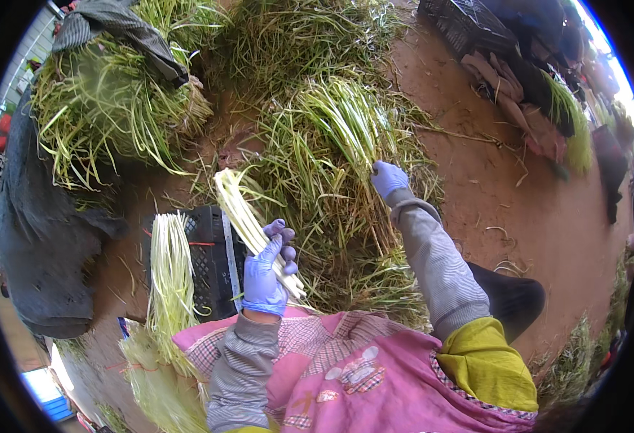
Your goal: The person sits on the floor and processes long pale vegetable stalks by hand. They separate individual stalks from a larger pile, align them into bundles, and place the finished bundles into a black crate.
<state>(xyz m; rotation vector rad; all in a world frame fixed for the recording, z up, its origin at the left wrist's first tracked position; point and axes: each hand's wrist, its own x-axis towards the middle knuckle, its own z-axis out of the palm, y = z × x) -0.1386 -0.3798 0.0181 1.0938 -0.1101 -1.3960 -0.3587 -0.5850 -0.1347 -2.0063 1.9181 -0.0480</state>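
My left hand (268, 270), in a purple glove, is closed around a small bunch of pale garlic chive stalks (243, 216), held slantwise. To its right and farther off, my right hand (388, 179), gloved alike, grips the lower end of a handful of green leafy stalks (344, 122); their tops fan out over a heap of green stalks (306, 178). Beside my left hand, a bundle of trimmed stalks (170, 265) lies over a black plastic crate (209, 260) with a red tie by it. Which part of the bundle that tie circles is unclear.
More leafy heaps (106, 103) lie ahead and at the left, one partly under a grey cloth (122, 27). Nearer me rests a clear plastic bag (160, 384) of stalks. Another black crate (468, 24) and people stand at the upper right. A pink apron (371, 379) covers my lap.
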